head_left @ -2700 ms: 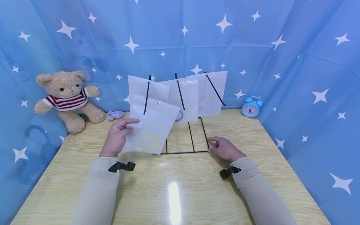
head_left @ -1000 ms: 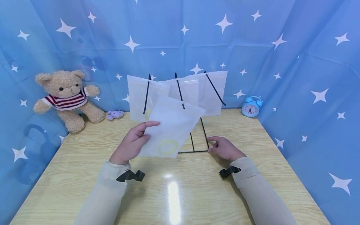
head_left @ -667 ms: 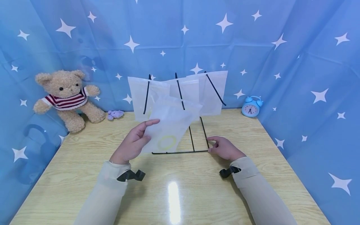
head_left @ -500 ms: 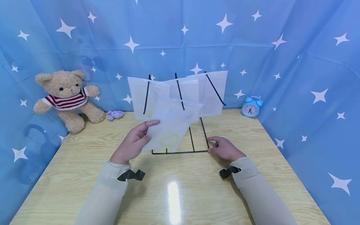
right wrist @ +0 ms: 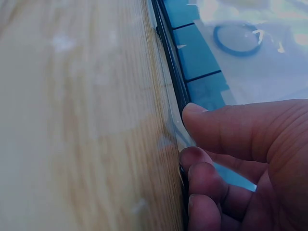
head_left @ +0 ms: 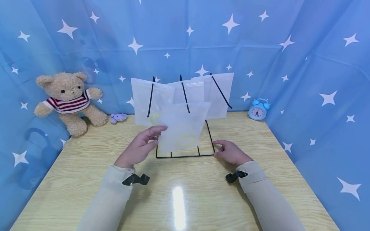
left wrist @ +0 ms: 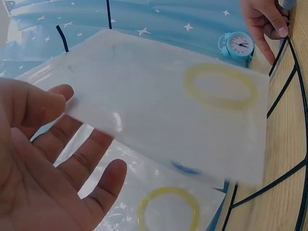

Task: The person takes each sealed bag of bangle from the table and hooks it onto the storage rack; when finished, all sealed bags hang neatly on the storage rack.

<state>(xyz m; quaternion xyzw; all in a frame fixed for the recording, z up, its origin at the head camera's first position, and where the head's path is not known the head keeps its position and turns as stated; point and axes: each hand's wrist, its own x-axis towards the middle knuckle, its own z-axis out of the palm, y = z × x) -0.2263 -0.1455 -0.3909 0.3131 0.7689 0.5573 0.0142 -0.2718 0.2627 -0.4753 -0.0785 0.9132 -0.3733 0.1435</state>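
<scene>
A black wire rack (head_left: 185, 156) stands on the table, and clear zip bags hang from its hooks. Near the tip of the middle hook (head_left: 185, 98) hangs a zip bag with a yellow ring (head_left: 185, 123). My left hand (head_left: 140, 147) is at this bag's left edge, its fingers loosely extended; in the left wrist view the bag (left wrist: 144, 96) looks blurred and no firm pinch shows. Behind it are a left bag (head_left: 141, 99), also with a yellow ring, a middle bag (head_left: 196, 91) and a right bag (head_left: 221, 93). My right hand (head_left: 231, 152) pinches the rack's front right corner.
A teddy bear (head_left: 69, 96) in a striped shirt sits at the back left, with a small purple toy (head_left: 118, 117) beside it. A blue alarm clock (head_left: 257, 110) stands at the back right. A starry blue curtain (head_left: 162, 25) encloses the wooden table (head_left: 156, 199).
My left hand has carried the front bag rightward from the left hook to the middle one. The bag has swung straighter and a little right, away from my fingers. My right hand has stayed put.
</scene>
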